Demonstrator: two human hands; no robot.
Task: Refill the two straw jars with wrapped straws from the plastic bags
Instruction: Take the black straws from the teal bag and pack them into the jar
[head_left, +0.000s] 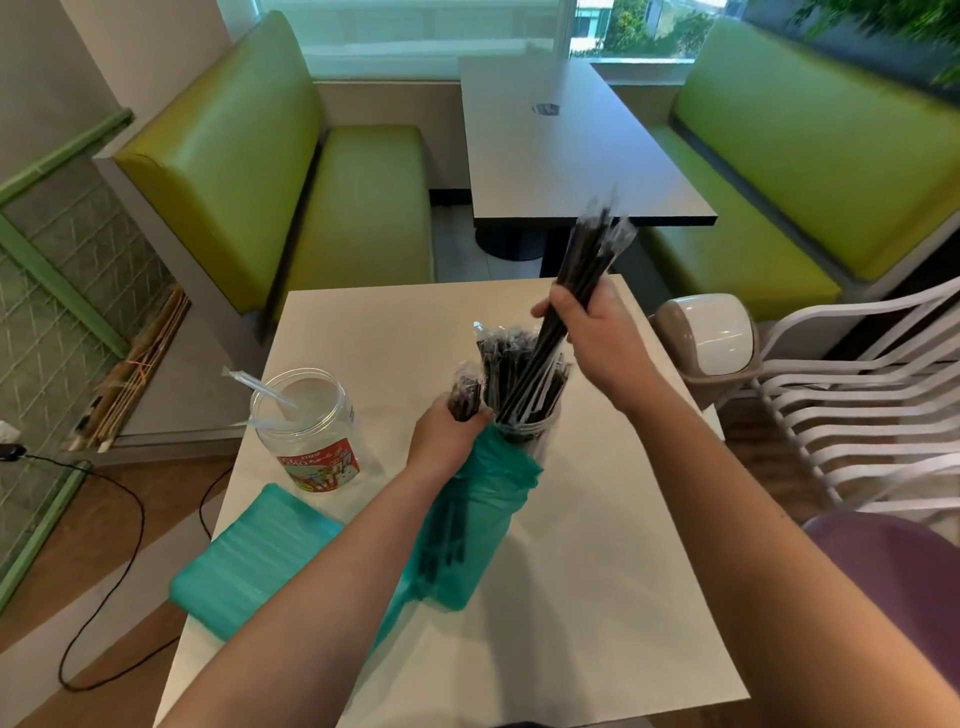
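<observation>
Two jars stand on the white tabletop (597, 597): the clear jar (306, 428) toward its left edge holds only a couple of pale wrapped straws, while the second jar (524, 415), near the middle, is already crowded with black wrapped straws (506, 358). The right hand (597, 332) is clenched around a bundle of black straws (582, 275), tilted so the lower ends point down into that second jar, presumably to slide them in together rather than one by one. The left hand (449, 439) grips the neck of a green plastic bag (467, 525) together with a small bunch of black straws (464, 392) poking from it, just beside the jar; holding the mouth gathered likely keeps the remaining straws from spilling across the table. Another green bag (249, 561) lies flat near the left edge, closer to the person, apparently still waiting for the emptier jar. The bundle's top is blurred, so its count is unclear.
</observation>
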